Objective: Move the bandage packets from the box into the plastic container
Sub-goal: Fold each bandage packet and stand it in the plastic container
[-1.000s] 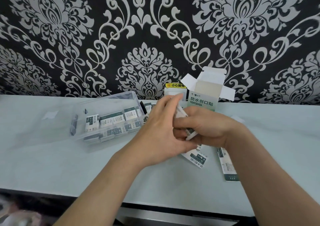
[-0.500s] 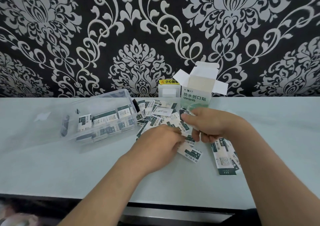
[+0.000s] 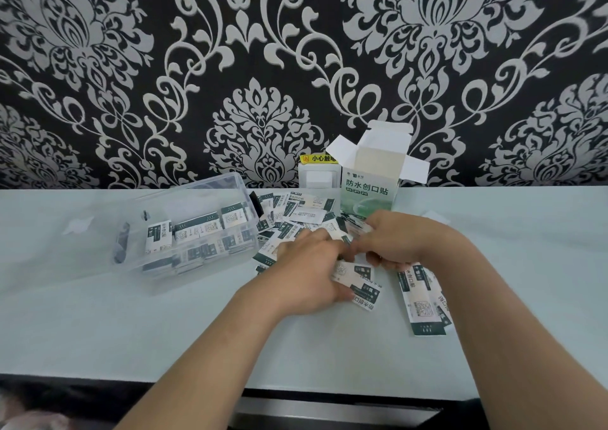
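Several white and dark green bandage packets [image 3: 296,214] lie scattered on the pale table [image 3: 164,331] between the clear plastic container [image 3: 184,232] and the open green-and-white box [image 3: 371,179]. The container at centre left holds several packets standing in rows. My left hand [image 3: 309,271] lies palm down on the pile, fingers curled over packets. My right hand [image 3: 398,242] is beside it, fingers closed on packets at the pile's right side. More packets [image 3: 421,301] lie to the right, below my right wrist.
A white wall socket with a yellow warning sticker [image 3: 317,174] sits behind the pile, left of the box. Patterned black-and-silver wallpaper backs the table. The table's front edge runs near the bottom, with a dark gap below.
Both hands have come down from a raised position in front of the box onto the packet pile. The left hand has dropped flat onto the packets; the right has closed in beside it.
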A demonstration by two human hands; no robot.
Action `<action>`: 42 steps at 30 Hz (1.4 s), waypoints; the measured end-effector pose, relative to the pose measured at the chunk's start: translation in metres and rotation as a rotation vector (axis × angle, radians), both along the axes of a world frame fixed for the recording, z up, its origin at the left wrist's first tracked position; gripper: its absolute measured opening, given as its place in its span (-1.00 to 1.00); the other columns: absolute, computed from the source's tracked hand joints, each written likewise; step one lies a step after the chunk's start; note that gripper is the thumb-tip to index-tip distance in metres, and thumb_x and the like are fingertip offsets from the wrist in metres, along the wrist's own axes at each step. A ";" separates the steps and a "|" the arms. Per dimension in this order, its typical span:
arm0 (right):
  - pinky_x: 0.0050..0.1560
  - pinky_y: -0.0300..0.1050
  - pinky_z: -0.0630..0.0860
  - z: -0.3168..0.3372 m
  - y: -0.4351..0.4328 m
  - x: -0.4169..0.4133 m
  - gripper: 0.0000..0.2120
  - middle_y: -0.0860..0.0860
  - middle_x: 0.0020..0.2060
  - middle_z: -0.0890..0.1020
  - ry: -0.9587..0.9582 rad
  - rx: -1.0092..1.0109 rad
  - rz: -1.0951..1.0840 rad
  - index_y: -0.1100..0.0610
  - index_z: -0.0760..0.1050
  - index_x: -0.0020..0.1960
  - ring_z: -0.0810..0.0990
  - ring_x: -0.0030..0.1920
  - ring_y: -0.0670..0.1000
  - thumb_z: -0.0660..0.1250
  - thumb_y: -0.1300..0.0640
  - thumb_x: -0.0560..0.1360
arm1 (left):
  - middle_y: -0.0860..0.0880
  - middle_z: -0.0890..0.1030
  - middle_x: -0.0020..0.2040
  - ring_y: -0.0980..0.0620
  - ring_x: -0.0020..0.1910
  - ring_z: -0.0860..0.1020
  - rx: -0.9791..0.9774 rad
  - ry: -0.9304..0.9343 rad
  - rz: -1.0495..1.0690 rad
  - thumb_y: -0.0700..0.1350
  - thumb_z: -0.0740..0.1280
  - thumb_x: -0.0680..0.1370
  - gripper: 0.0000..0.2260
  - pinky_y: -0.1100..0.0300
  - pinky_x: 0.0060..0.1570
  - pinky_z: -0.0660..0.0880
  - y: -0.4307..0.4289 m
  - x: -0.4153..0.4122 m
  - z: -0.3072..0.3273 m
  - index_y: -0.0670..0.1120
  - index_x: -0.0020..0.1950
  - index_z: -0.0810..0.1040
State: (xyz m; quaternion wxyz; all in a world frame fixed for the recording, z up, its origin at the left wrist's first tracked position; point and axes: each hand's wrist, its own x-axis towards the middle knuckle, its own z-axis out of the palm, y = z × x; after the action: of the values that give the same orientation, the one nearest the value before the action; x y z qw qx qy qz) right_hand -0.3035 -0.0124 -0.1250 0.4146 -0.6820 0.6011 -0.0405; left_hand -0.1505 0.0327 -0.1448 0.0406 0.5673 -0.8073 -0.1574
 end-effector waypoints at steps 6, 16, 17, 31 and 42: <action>-0.47 -0.22 0.27 0.008 0.002 -0.001 -0.59 0.04 -0.41 0.40 -0.248 -0.080 -0.087 0.23 0.54 -0.04 0.32 -0.51 -0.04 0.21 -0.13 0.58 | 0.01 0.47 -0.01 0.02 0.08 0.45 -0.105 0.270 -0.035 -0.13 0.32 0.56 -0.81 0.07 0.15 0.39 0.001 0.008 0.003 0.00 0.13 0.64; -0.60 -0.32 0.30 0.017 0.022 0.040 -0.55 0.13 -0.39 0.50 -0.870 0.423 -0.126 0.11 0.49 -0.18 0.39 -0.55 -0.04 0.15 -0.26 0.54 | 0.04 0.54 -0.18 0.20 -0.27 0.55 -0.482 0.774 0.112 -0.41 0.37 0.46 -0.78 0.48 -0.27 0.42 0.013 0.026 0.028 -0.10 -0.15 0.67; -0.63 -0.37 0.19 0.018 0.022 0.041 -0.53 0.10 -0.42 0.45 -0.912 0.473 -0.121 0.09 0.46 -0.22 0.30 -0.59 -0.09 0.13 -0.29 0.54 | 0.04 0.57 -0.17 0.24 -0.26 0.57 -0.461 0.845 0.186 -0.40 0.40 0.44 -0.76 0.48 -0.27 0.43 0.014 0.024 0.030 -0.04 -0.17 0.64; -0.55 -0.37 0.09 0.016 0.019 0.046 -0.68 0.09 -0.33 0.49 -1.001 0.502 -0.187 0.09 0.47 -0.02 0.18 -0.47 -0.12 0.21 -0.17 0.56 | -0.15 0.59 0.01 0.09 -0.38 0.57 -0.266 1.086 0.392 -0.34 0.25 0.57 -0.67 0.18 -0.33 0.58 0.013 0.026 0.038 0.08 0.09 0.58; -0.64 -0.30 0.21 0.027 0.026 0.064 -0.83 0.02 -0.45 0.42 -1.029 0.068 -0.467 0.19 0.49 -0.16 0.28 -0.57 -0.10 0.31 0.12 0.55 | 0.14 0.47 -0.48 0.17 -0.51 0.36 -0.399 1.005 0.531 -0.09 0.23 0.58 -0.84 0.13 -0.41 0.43 0.011 0.013 0.039 0.01 -0.20 0.47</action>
State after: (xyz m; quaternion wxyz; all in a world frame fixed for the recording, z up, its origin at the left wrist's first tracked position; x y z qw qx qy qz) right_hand -0.2394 0.0136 -0.0982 0.6559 -0.4094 0.4576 -0.4390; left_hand -0.1379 0.0437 -0.1059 0.5606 0.5871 -0.5341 -0.2362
